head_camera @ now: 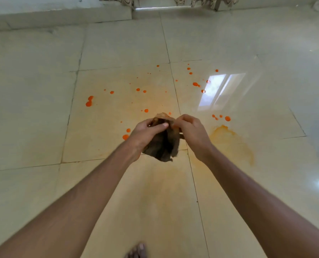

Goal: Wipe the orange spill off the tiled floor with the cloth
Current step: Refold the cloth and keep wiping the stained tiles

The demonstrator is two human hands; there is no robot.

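A brown, stained cloth (pixel 164 144) hangs bunched in the air above the floor, held by both hands. My left hand (pixel 145 134) grips its left side, thumb across the top. My right hand (pixel 191 134) pinches its upper right edge. Bright orange drops (pixel 89 103) are scattered over the cream floor tiles (pixel 34 112) ahead of the hands, from the left to the right, with more orange drops (pixel 227 118) at the right. A pale orange smear (pixel 229 140) spreads on the tile right of my right hand, and a faint orange haze covers the tiles below the cloth.
A bare foot (pixel 138 250) shows at the bottom edge. A raised white ledge (pixel 52 17) runs along the far left. A doorway threshold (pixel 162 8) with patterned curtains lies at the far end. A window reflection (pixel 218 90) glares on the glossy tile.
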